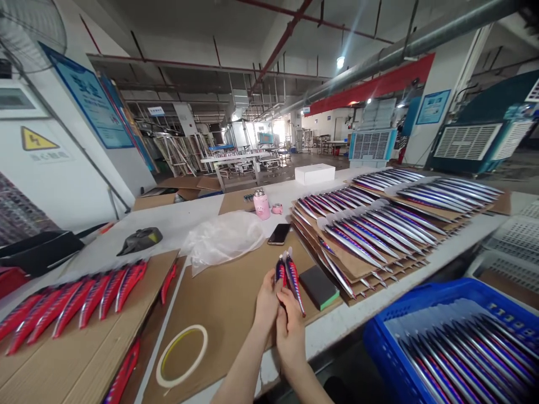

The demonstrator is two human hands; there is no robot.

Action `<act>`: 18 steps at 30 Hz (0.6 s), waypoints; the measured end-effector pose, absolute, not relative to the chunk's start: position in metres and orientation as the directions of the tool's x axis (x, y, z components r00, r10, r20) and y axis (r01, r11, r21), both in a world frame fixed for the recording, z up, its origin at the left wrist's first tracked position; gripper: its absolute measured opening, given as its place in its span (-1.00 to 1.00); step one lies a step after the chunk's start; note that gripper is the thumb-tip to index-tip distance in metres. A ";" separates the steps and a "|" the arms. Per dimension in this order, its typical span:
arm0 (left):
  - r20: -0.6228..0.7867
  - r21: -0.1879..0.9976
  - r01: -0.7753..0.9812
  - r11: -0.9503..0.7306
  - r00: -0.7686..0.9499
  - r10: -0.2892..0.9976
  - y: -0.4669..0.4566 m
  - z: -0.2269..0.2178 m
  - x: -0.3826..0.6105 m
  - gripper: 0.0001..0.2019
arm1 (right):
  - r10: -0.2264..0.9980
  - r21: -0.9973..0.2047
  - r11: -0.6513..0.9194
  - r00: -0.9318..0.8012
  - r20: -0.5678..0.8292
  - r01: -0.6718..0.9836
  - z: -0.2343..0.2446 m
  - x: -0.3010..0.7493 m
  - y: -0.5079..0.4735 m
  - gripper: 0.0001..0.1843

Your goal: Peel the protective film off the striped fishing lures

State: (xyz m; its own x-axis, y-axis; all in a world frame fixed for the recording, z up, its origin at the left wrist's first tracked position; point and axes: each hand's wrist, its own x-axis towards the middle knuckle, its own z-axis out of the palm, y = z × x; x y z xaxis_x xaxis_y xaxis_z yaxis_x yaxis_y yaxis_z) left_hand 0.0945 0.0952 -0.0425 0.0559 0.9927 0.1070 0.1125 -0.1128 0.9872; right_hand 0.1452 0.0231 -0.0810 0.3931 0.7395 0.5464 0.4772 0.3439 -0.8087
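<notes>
My left hand (266, 306) and my right hand (289, 331) meet over a cardboard sheet (223, 314) at the table's near edge. Both are closed around long, fish-shaped lure bodies (290, 275), purple, red and silver, held upright side by side. The left hand grips the shorter-looking one, the right hand the longer one, whose tip points down to the right. A dark sanding block with a green base (320, 287) lies just right of the hands. A black phone (279, 234) lies beyond them.
Red lure bodies (71, 303) lie in a row on cardboard at left. Stacked cardboard sheets carry rows of purple-silver bodies (379, 230) at right. A blue crate (455, 342) of more stands at lower right. A tape ring (182, 356), plastic bag (225, 238) and pink bottle (261, 204) are nearby.
</notes>
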 end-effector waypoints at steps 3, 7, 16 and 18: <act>0.152 0.949 0.249 -0.191 0.168 0.974 0.101 -0.041 0.097 -0.75 | 0.719 -0.787 0.349 0.394 0.573 0.508 -0.084 0.146 0.023 -0.61; 0.220 0.884 0.369 -0.288 0.215 0.952 0.089 -0.043 0.085 -0.81 | 0.708 -0.769 0.354 0.385 0.592 0.532 -0.083 0.144 0.020 -0.60; 0.418 0.734 0.474 -0.486 0.250 0.874 0.011 -0.058 0.033 -0.73 | 0.702 -0.692 0.325 0.326 0.634 0.645 -0.075 0.145 0.014 -0.62; 0.488 0.660 0.504 -0.556 0.275 0.828 -0.013 -0.067 0.018 -0.73 | 0.713 -0.679 0.336 0.295 0.636 0.653 -0.077 0.145 0.014 -0.63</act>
State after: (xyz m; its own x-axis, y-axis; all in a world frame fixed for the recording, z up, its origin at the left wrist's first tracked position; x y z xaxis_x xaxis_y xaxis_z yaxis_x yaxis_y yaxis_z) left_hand 0.0181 -0.0128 -0.0671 0.2752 0.8284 0.4878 0.5043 -0.5564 0.6604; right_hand 0.1447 0.0138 -0.0765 0.2950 0.7131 0.6359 0.6529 0.3355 -0.6791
